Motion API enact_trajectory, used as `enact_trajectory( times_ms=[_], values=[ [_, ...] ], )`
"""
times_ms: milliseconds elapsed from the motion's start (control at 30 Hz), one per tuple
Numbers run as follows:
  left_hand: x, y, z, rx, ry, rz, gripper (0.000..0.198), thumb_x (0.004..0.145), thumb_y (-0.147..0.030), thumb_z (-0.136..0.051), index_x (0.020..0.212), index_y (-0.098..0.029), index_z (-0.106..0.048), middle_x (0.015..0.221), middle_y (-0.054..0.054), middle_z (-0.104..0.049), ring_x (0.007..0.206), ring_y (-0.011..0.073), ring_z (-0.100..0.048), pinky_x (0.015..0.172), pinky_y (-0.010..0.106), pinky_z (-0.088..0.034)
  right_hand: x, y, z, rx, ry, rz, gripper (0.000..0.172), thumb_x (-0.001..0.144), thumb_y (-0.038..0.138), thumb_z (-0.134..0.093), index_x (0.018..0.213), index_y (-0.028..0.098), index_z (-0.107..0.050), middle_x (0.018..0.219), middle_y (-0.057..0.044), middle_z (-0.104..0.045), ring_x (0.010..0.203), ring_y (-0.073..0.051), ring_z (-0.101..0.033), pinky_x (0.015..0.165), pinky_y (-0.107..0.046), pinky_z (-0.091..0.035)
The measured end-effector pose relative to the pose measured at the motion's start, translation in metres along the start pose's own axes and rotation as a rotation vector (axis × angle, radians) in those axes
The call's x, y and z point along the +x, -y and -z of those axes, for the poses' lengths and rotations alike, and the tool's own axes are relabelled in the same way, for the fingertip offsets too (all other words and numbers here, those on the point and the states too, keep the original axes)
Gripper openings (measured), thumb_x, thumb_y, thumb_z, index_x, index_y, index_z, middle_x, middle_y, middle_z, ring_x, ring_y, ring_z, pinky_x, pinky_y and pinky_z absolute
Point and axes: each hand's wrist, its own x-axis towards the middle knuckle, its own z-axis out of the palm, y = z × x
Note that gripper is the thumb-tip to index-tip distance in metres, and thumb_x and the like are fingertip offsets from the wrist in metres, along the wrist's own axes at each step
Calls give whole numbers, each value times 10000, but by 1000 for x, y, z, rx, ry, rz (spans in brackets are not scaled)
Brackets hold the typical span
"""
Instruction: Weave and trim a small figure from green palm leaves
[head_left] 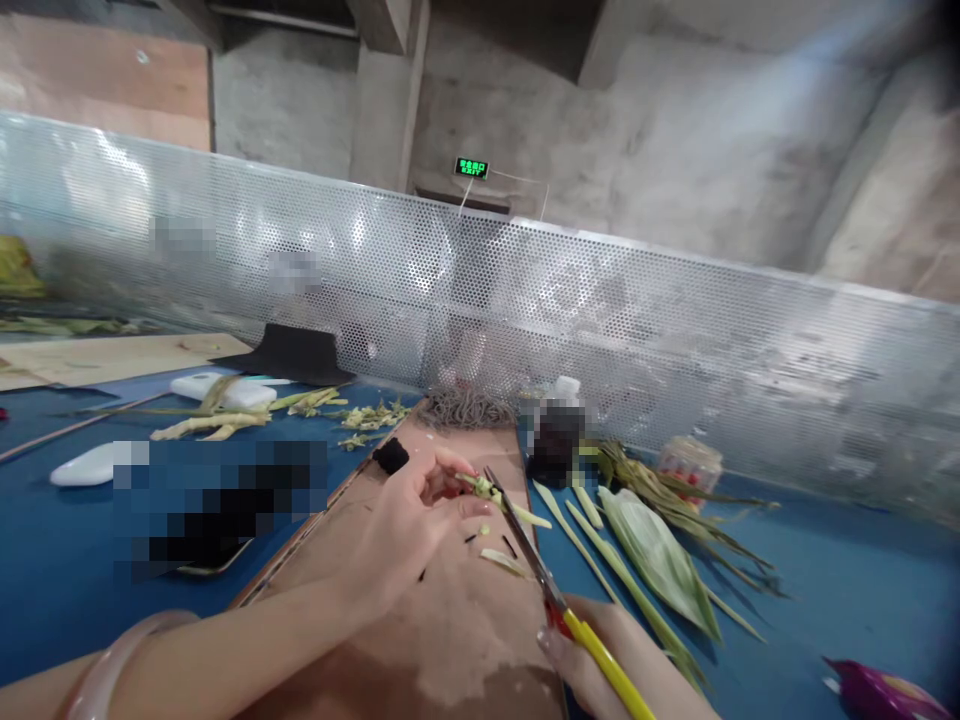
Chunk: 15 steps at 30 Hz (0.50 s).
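Observation:
My left hand (416, 525) pinches a small woven piece of green leaf strips (484, 490) over a brown cardboard sheet (450, 640). My right hand (600, 660), low at the frame's bottom, grips yellow-handled scissors (525, 545); the blades point up and left, their tips touching the leaf piece. A pale bangle sits on my left wrist (112, 665). Small cut leaf bits lie on the cardboard under the blades.
Long green leaves and strips (660, 555) lie on the blue tabletop (840, 590) to the right. Beyond stand a dark bottle (555, 440) and a small jar (690, 465). A perforated metal screen (600, 320) runs along the back. More leaf scraps (225, 415) lie at the left.

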Motion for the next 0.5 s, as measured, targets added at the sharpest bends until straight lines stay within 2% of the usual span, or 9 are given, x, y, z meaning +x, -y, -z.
enact_trajectory(
  times_ms=[167,267,367,500],
  values=[
    [1,6,1,-49,52,13,256,648,-157,-720,822,-189,-535,815,-9,-638,752,121,-613,707,250,-503,3,-3,5,43,104,30,406,786,520,-493,771,134,-620,735,-30,-593,732,-170,-499,574,-186,-379],
    [2,8,2,-82,48,9,296,638,-148,-729,846,-190,-522,820,-9,-634,759,120,-612,708,246,-503,5,-4,5,72,158,36,367,821,481,-470,771,136,-586,659,9,-513,629,-118,-434,551,-180,-351],
    [3,8,2,-109,44,10,312,635,-146,-733,848,-188,-509,830,-9,-627,763,117,-611,717,248,-502,6,-3,3,53,153,-20,356,839,466,-461,717,142,-541,580,41,-395,546,-88,-356,489,-183,-299],
    [2,7,1,-120,52,15,319,638,-154,-737,847,-188,-498,835,-6,-625,771,119,-610,722,253,-502,6,-2,3,41,157,-42,343,835,464,-480,701,150,-516,574,47,-368,537,-85,-349,475,-190,-276]
  ],
)
